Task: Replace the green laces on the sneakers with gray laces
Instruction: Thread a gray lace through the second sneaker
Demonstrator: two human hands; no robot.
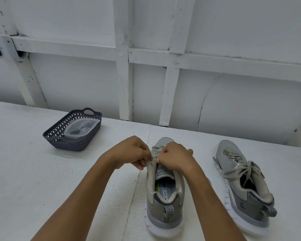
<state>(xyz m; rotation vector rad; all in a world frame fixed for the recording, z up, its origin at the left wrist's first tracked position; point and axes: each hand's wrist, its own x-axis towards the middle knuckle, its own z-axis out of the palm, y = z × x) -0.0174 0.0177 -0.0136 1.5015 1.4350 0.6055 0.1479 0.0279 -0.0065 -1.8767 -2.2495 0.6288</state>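
A grey sneaker [164,202] stands on the white table, heel toward me, toe pointing away. My left hand [130,152] and my right hand [175,158] meet over its upper eyelets. Both pinch a pale grey lace [154,158] between curled fingers; most of the lace is hidden under my hands. A second grey sneaker [245,185] lies to the right, tilted onto its side, with grey laces tied in a bow. No green lace shows anywhere.
A dark woven plastic basket [73,143] sits at the back left of the table and holds a clear plastic bag [82,127]. A white panelled wall runs along the table's far edge.
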